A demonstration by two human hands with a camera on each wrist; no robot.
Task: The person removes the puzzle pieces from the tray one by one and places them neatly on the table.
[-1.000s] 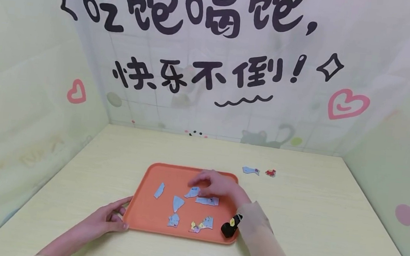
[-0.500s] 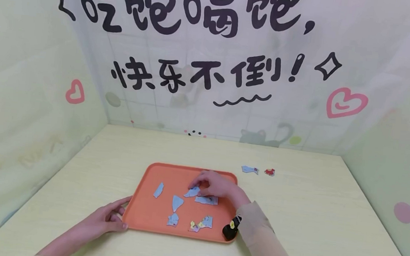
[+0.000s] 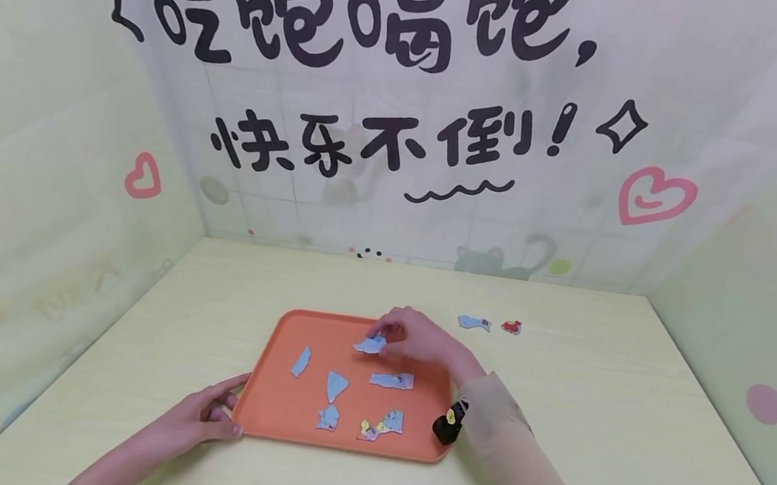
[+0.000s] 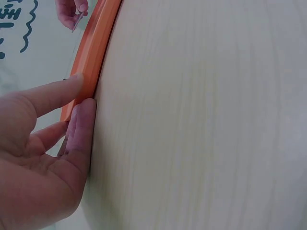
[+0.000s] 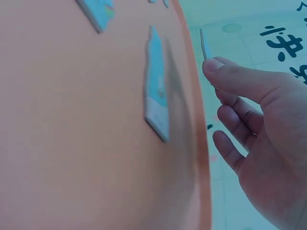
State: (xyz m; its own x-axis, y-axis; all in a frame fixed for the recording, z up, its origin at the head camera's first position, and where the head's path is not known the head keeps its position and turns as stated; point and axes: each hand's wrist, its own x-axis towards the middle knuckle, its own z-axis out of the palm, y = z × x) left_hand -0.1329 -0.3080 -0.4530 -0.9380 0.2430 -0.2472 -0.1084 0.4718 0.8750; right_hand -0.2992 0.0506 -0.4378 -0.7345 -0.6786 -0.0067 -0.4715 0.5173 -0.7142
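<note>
Thumb and forefinger of my right hand (image 3: 421,338) pinch a pale blue jigsaw piece (image 3: 369,344), raised above the back part of an orange tray (image 3: 273,416). In the right wrist view this held puzzle piece (image 5: 205,42) shows edge-on beyond the thumb. My left hand (image 3: 197,418) grips the tray's near left corner. The left wrist view has its thumb on the orange rim (image 4: 90,72) and fingers against the side. Below the right hand lies a long blue piece (image 3: 391,380) flat on the tray; a triangular piece (image 3: 336,387) lies to its left.
Other tray pieces are a narrow blue one (image 3: 302,361), a jagged one (image 3: 328,417) and a yellow-and-blue cluster (image 3: 382,426). On the table behind lie a blue piece (image 3: 474,322) and a red piece (image 3: 511,327). Printed curtain walls (image 3: 363,217) enclose the table.
My right hand has taken hold of the blue jigsaw piece and lifted it off the tray, moving away from me and slightly right. My left hand stays at the tray's corner.
</note>
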